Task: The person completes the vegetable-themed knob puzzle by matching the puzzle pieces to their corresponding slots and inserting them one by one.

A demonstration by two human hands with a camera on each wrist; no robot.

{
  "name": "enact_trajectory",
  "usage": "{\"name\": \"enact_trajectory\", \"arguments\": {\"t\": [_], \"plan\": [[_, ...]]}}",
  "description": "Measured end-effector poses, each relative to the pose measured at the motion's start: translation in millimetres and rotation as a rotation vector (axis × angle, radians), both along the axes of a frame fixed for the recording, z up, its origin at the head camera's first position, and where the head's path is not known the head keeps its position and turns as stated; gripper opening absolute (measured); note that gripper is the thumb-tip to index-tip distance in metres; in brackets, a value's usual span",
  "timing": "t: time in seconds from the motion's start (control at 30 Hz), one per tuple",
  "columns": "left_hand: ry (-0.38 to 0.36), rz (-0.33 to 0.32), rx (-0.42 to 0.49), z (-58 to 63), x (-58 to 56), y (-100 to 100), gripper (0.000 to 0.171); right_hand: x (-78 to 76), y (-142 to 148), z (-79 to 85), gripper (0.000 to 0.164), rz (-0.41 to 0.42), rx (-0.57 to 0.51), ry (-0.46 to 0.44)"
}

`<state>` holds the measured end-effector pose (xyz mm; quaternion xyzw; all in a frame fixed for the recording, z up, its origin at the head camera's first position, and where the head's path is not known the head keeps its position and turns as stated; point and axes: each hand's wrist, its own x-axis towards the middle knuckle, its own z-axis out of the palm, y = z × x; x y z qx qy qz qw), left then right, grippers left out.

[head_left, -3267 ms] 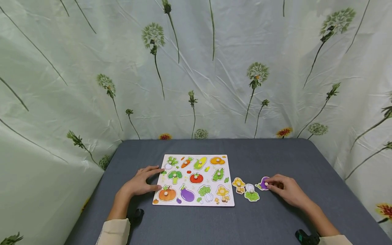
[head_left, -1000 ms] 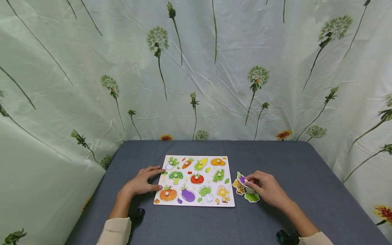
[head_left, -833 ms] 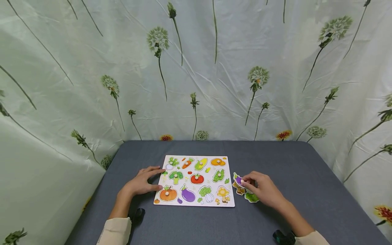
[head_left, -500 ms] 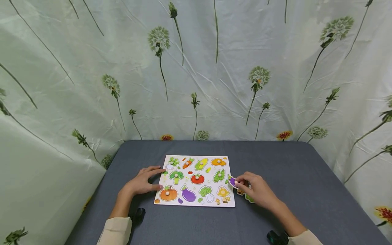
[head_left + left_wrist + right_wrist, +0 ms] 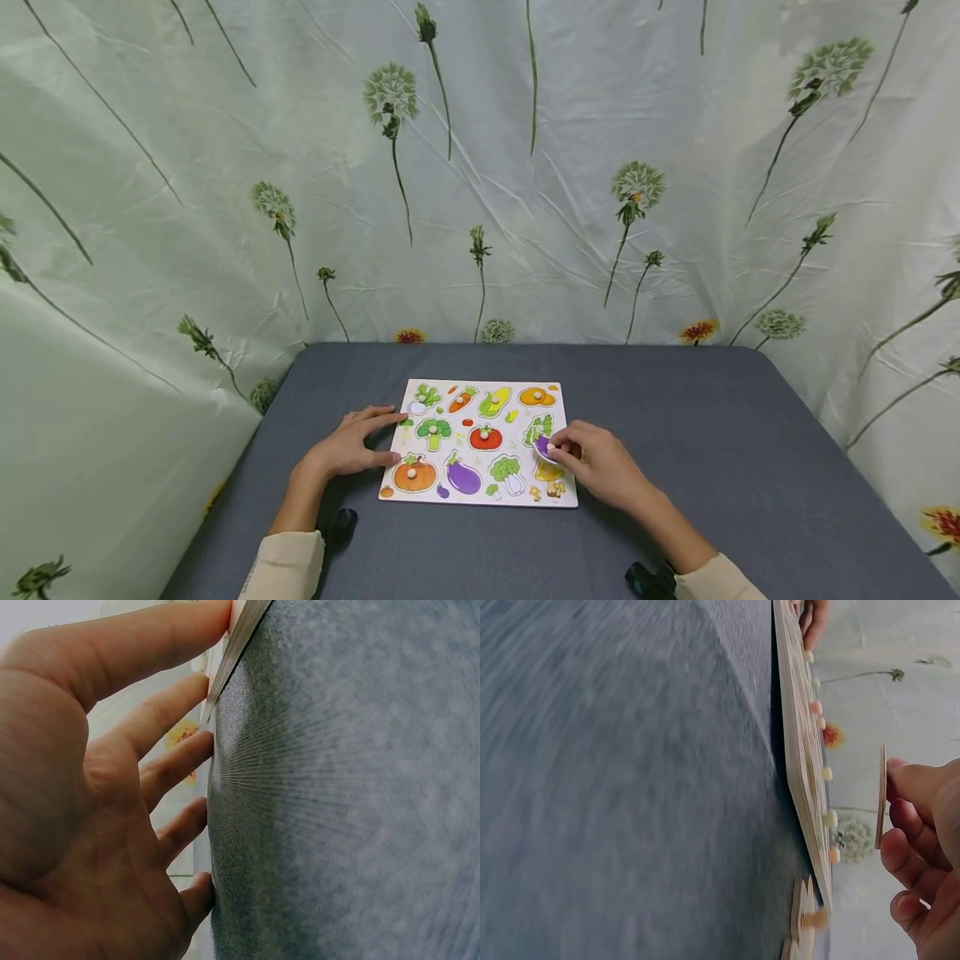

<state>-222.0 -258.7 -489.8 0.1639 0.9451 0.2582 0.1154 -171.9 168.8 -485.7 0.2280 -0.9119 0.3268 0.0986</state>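
My right hand [image 5: 603, 467] pinches a purple eggplant puzzle piece [image 5: 542, 448] by its small knob, over the right part of the white vegetable puzzle board [image 5: 516, 438]. Seen edge-on in the right wrist view, the eggplant piece [image 5: 882, 796] is held apart from the board. My left hand [image 5: 343, 448] rests its thumb and a fingertip on the board's left edge, fingers spread. Knobbed pieces such as the tomato [image 5: 485, 438] and pumpkin [image 5: 415, 476] sit in the board. The printed eggplant shape [image 5: 462, 477] at the front bears no knob.
Low in the right wrist view, loose knobbed pieces [image 5: 799, 930] lie by the board; in the head view my right hand hides them. A dark grey cloth [image 5: 675, 392] covers the table. Behind it hangs a floral curtain [image 5: 555, 250].
My right hand has carried the eggplant piece leftward from the table at the right, past the loose mushroom and bok choy pieces, to above the board. The left hand stays at the board's edge.
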Motion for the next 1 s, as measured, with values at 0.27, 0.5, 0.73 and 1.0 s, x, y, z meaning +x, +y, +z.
{"name": "enact_trajectory", "arguments": {"t": [0.27,0.5,0.73,1.0], "plan": [[-0.009,0.015,0.004,4.1,0.7,2.1,0.077,-5.4,-19.3,2.5,0.007,0.029,-0.007,-0.025],[-0.012,0.009,0.000,2.3,0.2,0.9,0.078,-7.9,-34.3,4.4,0.006,0.061,-0.020,-0.009],[-0.011,0.013,-0.002,2.0,1.0,0.4,0.078,-6.0,-57.2,4.5,0.005,0.108,-0.015,-0.043],[-0.011,0.008,0.001,3.7,2.2,1.5,0.078,-3.8,-82.1,0.4,0.005,0.158,-0.036,-0.033]]}}
